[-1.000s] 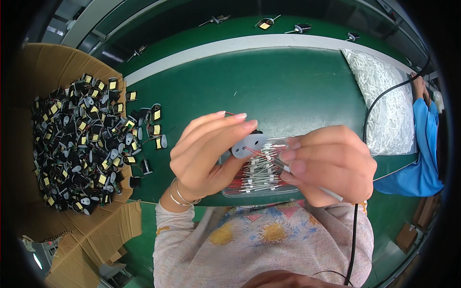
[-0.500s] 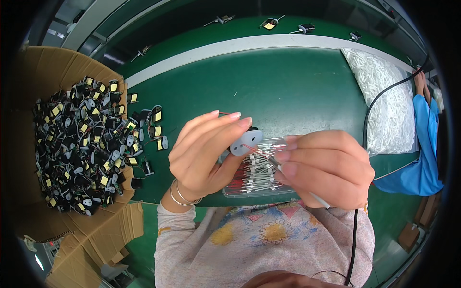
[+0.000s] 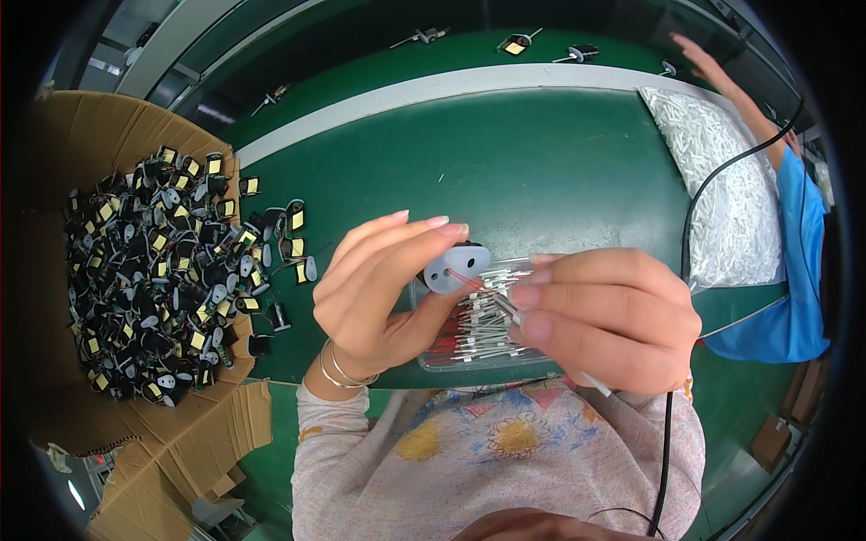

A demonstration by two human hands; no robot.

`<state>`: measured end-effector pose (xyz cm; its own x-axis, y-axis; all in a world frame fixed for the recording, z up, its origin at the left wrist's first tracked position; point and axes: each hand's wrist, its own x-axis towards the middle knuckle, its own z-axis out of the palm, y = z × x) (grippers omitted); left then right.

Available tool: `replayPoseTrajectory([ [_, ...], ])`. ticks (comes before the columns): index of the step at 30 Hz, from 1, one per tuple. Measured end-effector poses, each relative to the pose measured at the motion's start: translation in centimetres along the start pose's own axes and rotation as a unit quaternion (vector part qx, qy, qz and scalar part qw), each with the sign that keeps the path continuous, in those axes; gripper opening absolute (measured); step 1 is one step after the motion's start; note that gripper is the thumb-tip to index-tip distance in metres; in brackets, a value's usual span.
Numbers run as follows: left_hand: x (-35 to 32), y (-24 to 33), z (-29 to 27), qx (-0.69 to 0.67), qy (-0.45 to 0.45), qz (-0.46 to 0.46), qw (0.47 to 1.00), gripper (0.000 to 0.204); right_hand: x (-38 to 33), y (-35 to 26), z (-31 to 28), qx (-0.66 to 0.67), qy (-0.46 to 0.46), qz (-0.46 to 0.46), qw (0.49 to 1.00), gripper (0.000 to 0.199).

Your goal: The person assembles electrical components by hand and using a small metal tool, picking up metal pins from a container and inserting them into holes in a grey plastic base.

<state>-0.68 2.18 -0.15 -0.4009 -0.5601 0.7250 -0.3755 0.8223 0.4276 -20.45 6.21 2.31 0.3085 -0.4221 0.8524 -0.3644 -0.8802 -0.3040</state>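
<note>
My left hand [image 3: 379, 288] grips a small black part with a grey oval end cap [image 3: 457, 269], its holed face turned toward my right. A thin red wire [image 3: 469, 282] comes out of one of the holes. My right hand [image 3: 613, 311] is closed around a slim metal tool [image 3: 502, 307], whose tip meets the wire; a pale end sticks out below the palm. Whether the tool is a pair of tweezers I cannot tell. Beneath both hands lies a clear plastic tray [image 3: 487, 363] of white-sleeved red leads [image 3: 487, 329].
A cardboard box [image 3: 126, 117] heaped with similar black parts [image 3: 162, 270] stands at left, several spilling onto the green table [image 3: 406, 153]. At right lies a bag of white tubes [image 3: 722, 189], crossed by a black cable [image 3: 699, 194]. A co-worker's arm [image 3: 744, 104] reaches toward the belt, which carries several parts.
The grey cap has turned slightly and shifted a little left, with the tool following. At far right the co-worker's arm has stretched out over the belt.
</note>
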Motion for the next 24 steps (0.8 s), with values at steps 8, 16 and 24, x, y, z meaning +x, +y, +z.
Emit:
replayPoseTrajectory([
  [8, 0.14, 0.04, -0.01, -0.003, -0.003, -0.001, 1.000, 0.036, -0.12, 0.14, 0.23, 0.000, 0.026, 0.041, 0.999, 0.026],
  [16, 0.11, 0.06, 0.10, -0.003, -0.008, -0.001, 1.000, 0.037, 0.10, 0.51, 0.29, 0.056, 0.050, 0.115, 0.991, 0.031],
  [24, 0.01, 0.18, -0.04, 0.001, -0.009, -0.012, 1.000, 0.037, -0.44, 0.71, -0.05, 0.035, 0.005, 0.059, 0.998, 0.030],
])
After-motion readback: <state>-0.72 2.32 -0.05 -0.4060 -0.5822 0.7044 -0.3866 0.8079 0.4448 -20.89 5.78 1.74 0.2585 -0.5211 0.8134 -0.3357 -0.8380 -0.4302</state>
